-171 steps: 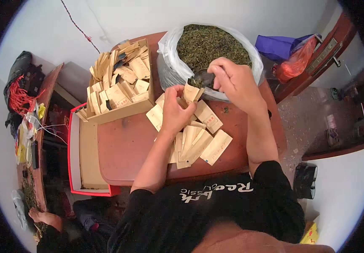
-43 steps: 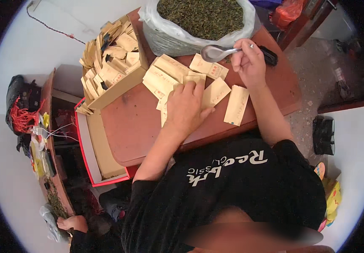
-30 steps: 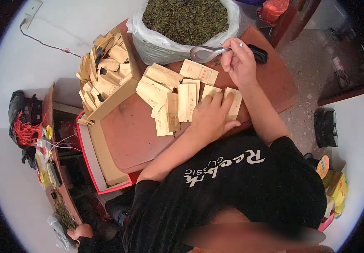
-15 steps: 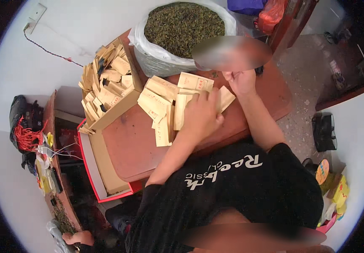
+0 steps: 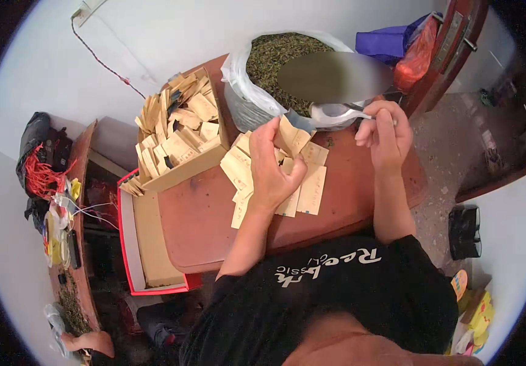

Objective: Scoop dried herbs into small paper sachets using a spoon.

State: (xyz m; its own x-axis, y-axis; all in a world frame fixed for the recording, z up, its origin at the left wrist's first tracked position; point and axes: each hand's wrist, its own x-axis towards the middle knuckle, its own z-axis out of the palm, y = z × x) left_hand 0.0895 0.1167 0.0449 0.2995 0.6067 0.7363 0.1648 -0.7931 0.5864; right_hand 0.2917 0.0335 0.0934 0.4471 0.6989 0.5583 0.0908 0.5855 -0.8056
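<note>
My left hand (image 5: 270, 168) grips a brown paper packet (image 5: 294, 135), raised and tilted, between thumb and fingers. Under and around that hand lie several more brown packets (image 5: 311, 189), overlapping on the reddish table (image 5: 360, 189). To the right, my right hand (image 5: 390, 131) is closed around the slim pale handle of a spoon (image 5: 369, 116), which points left toward the packet. Behind them stands a white plastic bag (image 5: 236, 72) filled with dark dried leaves (image 5: 275, 58). A blurred patch covers part of the leaves and the bag's right side.
A cardboard box (image 5: 191, 163) crammed with brown packets stands at the table's left. Below it sits a red-edged box lid (image 5: 130, 244). Another person's hand (image 5: 89, 343) is at the lower left by loose leaves (image 5: 72, 308). Purple (image 5: 385, 44) and red bags (image 5: 414, 64) lie behind.
My left hand has gone from resting on the packets to holding one up. The spoon in my right hand has come into view. The whole view has shifted, with the scene sitting lower.
</note>
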